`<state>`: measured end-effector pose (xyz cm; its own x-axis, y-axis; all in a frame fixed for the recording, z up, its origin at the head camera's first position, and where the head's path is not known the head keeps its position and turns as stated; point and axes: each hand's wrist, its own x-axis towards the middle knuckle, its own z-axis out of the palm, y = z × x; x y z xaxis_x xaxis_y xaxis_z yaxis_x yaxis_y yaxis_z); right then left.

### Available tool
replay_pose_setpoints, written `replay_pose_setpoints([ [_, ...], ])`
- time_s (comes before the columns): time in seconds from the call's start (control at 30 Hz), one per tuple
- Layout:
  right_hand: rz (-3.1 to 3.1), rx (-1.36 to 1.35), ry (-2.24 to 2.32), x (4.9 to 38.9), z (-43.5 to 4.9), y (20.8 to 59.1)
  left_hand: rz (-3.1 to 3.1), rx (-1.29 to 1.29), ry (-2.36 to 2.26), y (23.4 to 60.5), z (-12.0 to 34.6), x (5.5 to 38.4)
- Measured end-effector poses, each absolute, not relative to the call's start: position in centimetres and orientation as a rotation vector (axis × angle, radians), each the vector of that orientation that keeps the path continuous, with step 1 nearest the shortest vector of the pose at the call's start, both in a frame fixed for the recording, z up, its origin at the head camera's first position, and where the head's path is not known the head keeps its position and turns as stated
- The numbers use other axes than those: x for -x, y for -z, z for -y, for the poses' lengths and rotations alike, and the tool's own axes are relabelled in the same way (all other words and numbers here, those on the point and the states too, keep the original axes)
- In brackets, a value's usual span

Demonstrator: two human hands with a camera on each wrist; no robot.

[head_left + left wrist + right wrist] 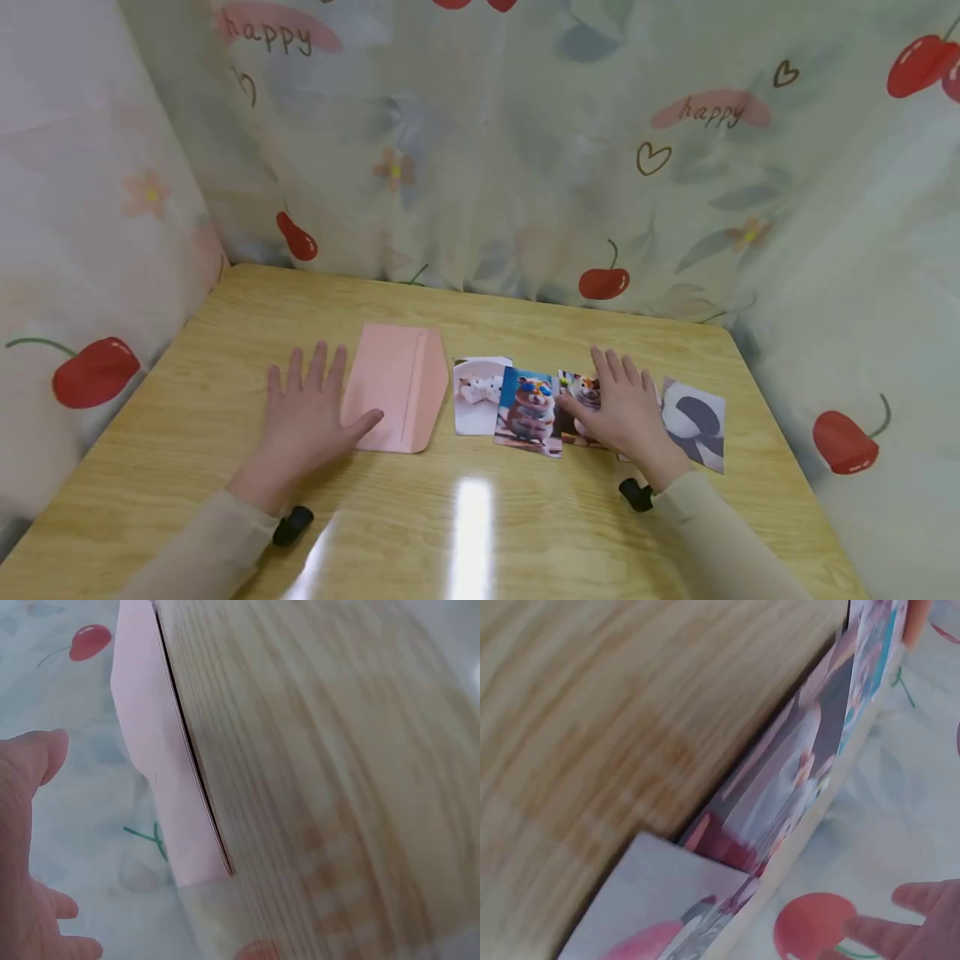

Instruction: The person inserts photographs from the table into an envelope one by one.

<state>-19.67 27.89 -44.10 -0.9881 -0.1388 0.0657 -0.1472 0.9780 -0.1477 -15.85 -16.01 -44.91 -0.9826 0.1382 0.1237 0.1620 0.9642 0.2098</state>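
A pink envelope (386, 383) lies on the table with its pointed flap opened out to the right. My left hand (307, 421) is spread flat at its left, the thumb over the envelope's lower left part. Right of it runs an overlapping row of picture cards: white figures in a pale dish (474, 417), a hamster in sunglasses (528, 408), another animal (576, 387), and a grey-and-white one (705, 429). Over the row's right part, my right hand (630, 417) has its fingers extended and covers part of the cards. Neither hand holds anything.
The wooden table (555, 533) is bounded by a patterned curtain (480, 167) at the back and both sides. Black wrist straps (292, 527) show by the sleeves. Light reflects off the table's front.
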Motion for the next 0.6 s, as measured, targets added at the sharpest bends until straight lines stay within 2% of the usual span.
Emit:
replay_pose_setpoints([
  [0.6, 3.167, -0.25, -0.66, 22.0, -31.1, 44.8, 3.049, 0.13, 0.581, 45.5, 12.3, 16.9],
])
